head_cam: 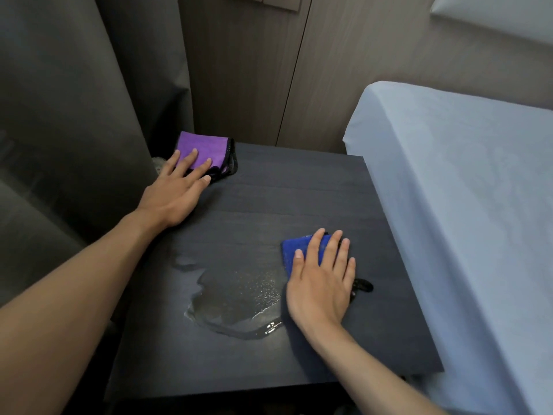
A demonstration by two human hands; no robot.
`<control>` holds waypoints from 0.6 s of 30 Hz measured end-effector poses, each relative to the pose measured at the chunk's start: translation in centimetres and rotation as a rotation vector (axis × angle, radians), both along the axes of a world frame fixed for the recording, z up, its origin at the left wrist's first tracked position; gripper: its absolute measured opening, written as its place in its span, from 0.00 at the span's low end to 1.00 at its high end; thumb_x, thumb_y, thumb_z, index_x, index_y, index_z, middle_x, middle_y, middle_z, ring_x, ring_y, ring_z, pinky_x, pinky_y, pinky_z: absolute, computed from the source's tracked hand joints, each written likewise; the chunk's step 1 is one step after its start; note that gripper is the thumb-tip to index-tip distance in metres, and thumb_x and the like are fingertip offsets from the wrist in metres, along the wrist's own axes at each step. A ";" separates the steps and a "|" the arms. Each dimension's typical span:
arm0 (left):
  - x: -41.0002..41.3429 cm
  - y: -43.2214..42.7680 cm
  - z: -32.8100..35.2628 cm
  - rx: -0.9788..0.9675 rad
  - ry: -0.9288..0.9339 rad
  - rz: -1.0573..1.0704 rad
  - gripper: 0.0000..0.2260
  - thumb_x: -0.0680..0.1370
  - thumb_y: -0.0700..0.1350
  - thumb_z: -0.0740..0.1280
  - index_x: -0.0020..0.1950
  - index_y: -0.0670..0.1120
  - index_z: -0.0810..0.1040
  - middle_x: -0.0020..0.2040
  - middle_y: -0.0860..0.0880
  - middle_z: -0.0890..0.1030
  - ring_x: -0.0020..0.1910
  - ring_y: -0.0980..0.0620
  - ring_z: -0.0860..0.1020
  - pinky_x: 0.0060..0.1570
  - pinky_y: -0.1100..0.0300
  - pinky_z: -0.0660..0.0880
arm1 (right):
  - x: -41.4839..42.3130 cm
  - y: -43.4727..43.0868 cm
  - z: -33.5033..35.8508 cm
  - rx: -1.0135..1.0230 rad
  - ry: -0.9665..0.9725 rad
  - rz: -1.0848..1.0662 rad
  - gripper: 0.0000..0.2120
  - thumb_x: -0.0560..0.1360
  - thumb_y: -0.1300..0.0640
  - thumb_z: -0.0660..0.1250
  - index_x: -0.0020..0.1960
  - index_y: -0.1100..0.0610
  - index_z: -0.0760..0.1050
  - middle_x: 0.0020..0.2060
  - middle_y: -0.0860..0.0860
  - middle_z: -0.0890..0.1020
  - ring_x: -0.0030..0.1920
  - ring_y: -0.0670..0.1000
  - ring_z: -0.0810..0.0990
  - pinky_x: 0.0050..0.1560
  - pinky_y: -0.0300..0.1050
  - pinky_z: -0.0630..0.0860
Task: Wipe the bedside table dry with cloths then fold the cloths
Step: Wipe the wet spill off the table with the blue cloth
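We press our right hand (323, 283) flat on the blue cloth (294, 250) beside the puddle (236, 298), likely to sweep through it. Our left hand (176, 190), also flat, rests on the purple cloth (203, 148) at the far-left corner of the desk (299, 190).

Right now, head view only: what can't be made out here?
Blue cloth: mostly under the right hand, so its size and folds are hidden.
Puddle: its right edge disappears behind that hand.
Purple cloth: near corner covered by fingers of the left hand.
Pale object at the left edge of the table: too small, partly behind the left hand.
Wall plate: cut off by the top edge.
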State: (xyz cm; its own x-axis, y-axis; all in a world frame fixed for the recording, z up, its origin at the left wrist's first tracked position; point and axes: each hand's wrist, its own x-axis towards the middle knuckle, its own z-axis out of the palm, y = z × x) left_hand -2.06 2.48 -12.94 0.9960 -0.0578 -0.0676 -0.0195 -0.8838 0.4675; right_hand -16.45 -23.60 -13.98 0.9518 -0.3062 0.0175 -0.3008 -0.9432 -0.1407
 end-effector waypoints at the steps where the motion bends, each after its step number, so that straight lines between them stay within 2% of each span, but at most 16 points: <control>1: 0.0 0.0 0.0 -0.006 0.003 0.005 0.22 0.84 0.60 0.48 0.79 0.64 0.54 0.82 0.59 0.48 0.80 0.55 0.40 0.74 0.37 0.53 | 0.0 1.2 -0.2 0.007 -0.027 0.003 0.33 0.81 0.44 0.41 0.80 0.58 0.60 0.79 0.61 0.62 0.79 0.61 0.59 0.76 0.58 0.50; 4: 0.0 -0.1 0.2 -0.001 0.011 0.010 0.22 0.84 0.59 0.48 0.80 0.64 0.54 0.82 0.59 0.47 0.80 0.55 0.40 0.74 0.38 0.52 | -0.1 5.2 -0.5 0.036 -0.069 0.052 0.31 0.81 0.45 0.48 0.77 0.60 0.66 0.76 0.64 0.67 0.77 0.63 0.65 0.75 0.60 0.54; 8: 0.1 -0.3 0.0 0.007 0.006 0.007 0.23 0.84 0.60 0.48 0.80 0.64 0.53 0.82 0.59 0.47 0.80 0.54 0.40 0.74 0.36 0.52 | -0.7 10.9 -0.2 0.104 -0.063 0.108 0.31 0.81 0.45 0.49 0.77 0.61 0.65 0.77 0.65 0.64 0.78 0.63 0.62 0.76 0.60 0.53; 14: 0.4 -0.1 -0.1 0.092 0.028 -0.032 0.23 0.85 0.57 0.47 0.81 0.60 0.50 0.83 0.54 0.44 0.80 0.49 0.38 0.77 0.43 0.47 | -0.8 18.1 0.0 0.202 -0.059 0.213 0.31 0.78 0.46 0.50 0.76 0.60 0.67 0.77 0.63 0.65 0.78 0.61 0.62 0.75 0.59 0.53; 16: 0.3 -0.3 0.6 0.163 0.063 -0.078 0.24 0.85 0.55 0.47 0.81 0.56 0.48 0.83 0.50 0.42 0.80 0.46 0.36 0.76 0.45 0.42 | -1.0 19.1 0.0 0.211 -0.058 0.286 0.32 0.78 0.46 0.48 0.77 0.59 0.65 0.78 0.62 0.63 0.79 0.60 0.60 0.77 0.57 0.52; 18: 0.4 -0.5 1.4 0.160 0.123 -0.099 0.24 0.86 0.54 0.47 0.82 0.55 0.47 0.82 0.49 0.39 0.79 0.46 0.34 0.76 0.44 0.39 | -1.1 19.1 0.0 0.187 -0.039 0.376 0.31 0.80 0.45 0.46 0.80 0.56 0.59 0.81 0.60 0.56 0.81 0.58 0.53 0.80 0.56 0.47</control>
State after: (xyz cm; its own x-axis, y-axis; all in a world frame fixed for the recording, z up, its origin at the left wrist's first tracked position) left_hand -1.67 2.00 -11.57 0.9697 -0.1331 -0.2048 -0.0608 -0.9436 0.3253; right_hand -17.56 -4.47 -13.96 0.9976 0.0606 0.0327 0.0679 -0.9434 -0.3245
